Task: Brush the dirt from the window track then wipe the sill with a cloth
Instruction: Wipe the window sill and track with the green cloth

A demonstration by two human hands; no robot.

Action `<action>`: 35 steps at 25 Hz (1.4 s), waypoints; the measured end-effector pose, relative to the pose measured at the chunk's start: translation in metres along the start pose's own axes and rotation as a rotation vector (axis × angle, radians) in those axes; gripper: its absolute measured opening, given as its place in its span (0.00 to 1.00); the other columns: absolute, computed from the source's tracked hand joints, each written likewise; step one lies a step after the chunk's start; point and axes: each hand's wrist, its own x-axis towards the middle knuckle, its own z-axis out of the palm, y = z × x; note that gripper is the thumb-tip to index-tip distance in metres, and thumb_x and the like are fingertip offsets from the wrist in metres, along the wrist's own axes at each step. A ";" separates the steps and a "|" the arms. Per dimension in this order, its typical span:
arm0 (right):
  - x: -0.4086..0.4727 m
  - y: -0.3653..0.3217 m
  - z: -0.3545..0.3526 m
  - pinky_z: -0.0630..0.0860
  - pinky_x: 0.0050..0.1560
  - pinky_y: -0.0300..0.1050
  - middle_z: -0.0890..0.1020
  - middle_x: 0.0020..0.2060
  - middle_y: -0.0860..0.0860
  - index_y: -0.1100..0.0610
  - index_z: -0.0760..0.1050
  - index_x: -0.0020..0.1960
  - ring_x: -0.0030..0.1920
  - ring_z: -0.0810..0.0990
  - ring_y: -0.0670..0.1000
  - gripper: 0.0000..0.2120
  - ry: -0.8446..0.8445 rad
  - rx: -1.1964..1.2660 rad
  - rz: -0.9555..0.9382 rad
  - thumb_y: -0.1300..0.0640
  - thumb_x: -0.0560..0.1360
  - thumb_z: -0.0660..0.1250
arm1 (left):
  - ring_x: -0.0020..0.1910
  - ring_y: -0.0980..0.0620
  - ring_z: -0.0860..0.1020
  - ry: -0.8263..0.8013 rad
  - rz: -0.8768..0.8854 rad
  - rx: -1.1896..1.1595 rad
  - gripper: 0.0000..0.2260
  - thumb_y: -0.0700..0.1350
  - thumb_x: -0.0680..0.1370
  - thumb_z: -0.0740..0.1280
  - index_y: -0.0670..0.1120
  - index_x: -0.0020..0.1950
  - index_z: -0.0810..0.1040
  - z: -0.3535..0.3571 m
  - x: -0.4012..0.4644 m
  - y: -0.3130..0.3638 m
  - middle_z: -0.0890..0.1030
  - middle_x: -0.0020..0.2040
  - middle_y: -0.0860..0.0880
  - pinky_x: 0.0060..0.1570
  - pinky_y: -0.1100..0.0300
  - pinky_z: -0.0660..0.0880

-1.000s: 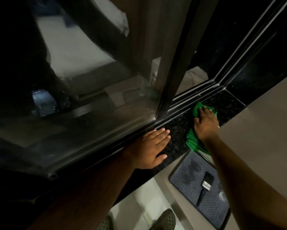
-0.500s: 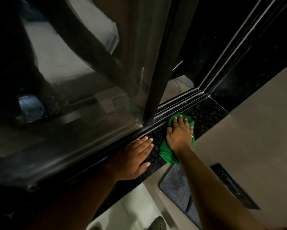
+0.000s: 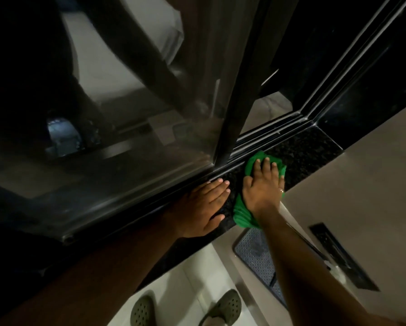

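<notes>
Two grey-green clogs with holes (image 3: 185, 308) are seen on the pale floor tiles (image 3: 190, 276). A dark dotted mat (image 3: 256, 257) is laid on the beige counter (image 3: 362, 196). A black slot (image 3: 340, 255) is set into that counter, beside the mat.

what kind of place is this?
Likely a home, at a sliding window: dark stone sill, metal track, tiled floor with clogs below. The right hand presses a green cloth on the sill.

Head view, steeply down, perhaps close.
</notes>
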 end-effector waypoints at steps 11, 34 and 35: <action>0.096 0.084 -0.031 0.45 0.75 0.62 0.48 0.78 0.61 0.62 0.47 0.77 0.77 0.45 0.62 0.33 0.124 0.171 0.609 0.46 0.78 0.50 | 0.74 0.42 0.67 0.056 0.087 0.024 0.27 0.53 0.79 0.55 0.38 0.72 0.72 0.030 0.121 0.011 0.71 0.73 0.40 0.71 0.44 0.66; 0.190 0.113 -0.045 0.61 0.70 0.60 0.67 0.74 0.55 0.56 0.59 0.75 0.69 0.63 0.65 0.28 0.145 0.062 0.193 0.50 0.77 0.57 | 0.78 0.47 0.58 0.047 0.165 -0.070 0.28 0.54 0.79 0.57 0.41 0.76 0.67 0.056 0.165 0.003 0.63 0.78 0.44 0.74 0.50 0.59; 0.182 0.114 -0.046 0.61 0.69 0.58 0.68 0.73 0.54 0.56 0.61 0.74 0.69 0.64 0.64 0.27 0.146 0.077 0.170 0.50 0.76 0.56 | 0.78 0.47 0.58 0.043 0.165 -0.062 0.29 0.54 0.79 0.57 0.41 0.76 0.66 0.055 0.164 0.004 0.63 0.78 0.44 0.74 0.50 0.59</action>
